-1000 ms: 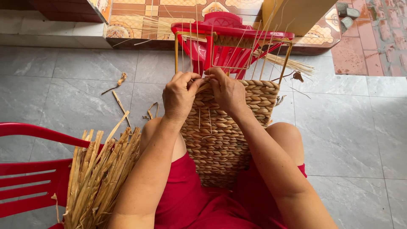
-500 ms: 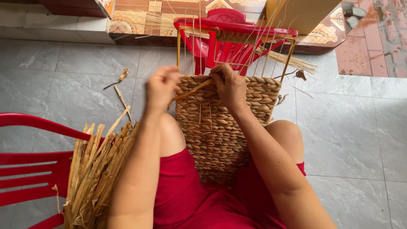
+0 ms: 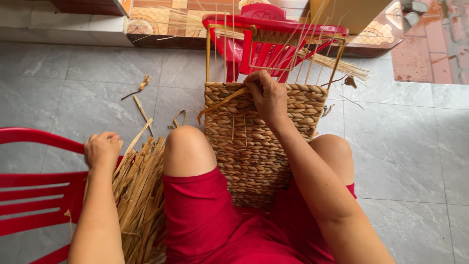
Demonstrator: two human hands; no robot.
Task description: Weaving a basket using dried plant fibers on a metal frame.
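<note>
Basket [image 3: 254,146], part-woven on a wire frame [image 3: 273,54], stands on the tiled floor [image 3: 415,161] between the person's knees, its finished rows rising to just below the bare uprights. Red chair [image 3: 34,190] at the left carries a bundle of straw [image 3: 139,195] against its edge; a second red chair [image 3: 273,29] stands beyond the frame. Right hand [image 3: 267,95] is closed at the basket's top row, pinching a loose strand [image 3: 222,101] that trails down to the left. Left hand [image 3: 101,149] is closed on the top of the bundle. Risk noted: with one hand holding, the strand may slacken and loosen the top row; the basket, steadied only by the knees, could tilt.
</note>
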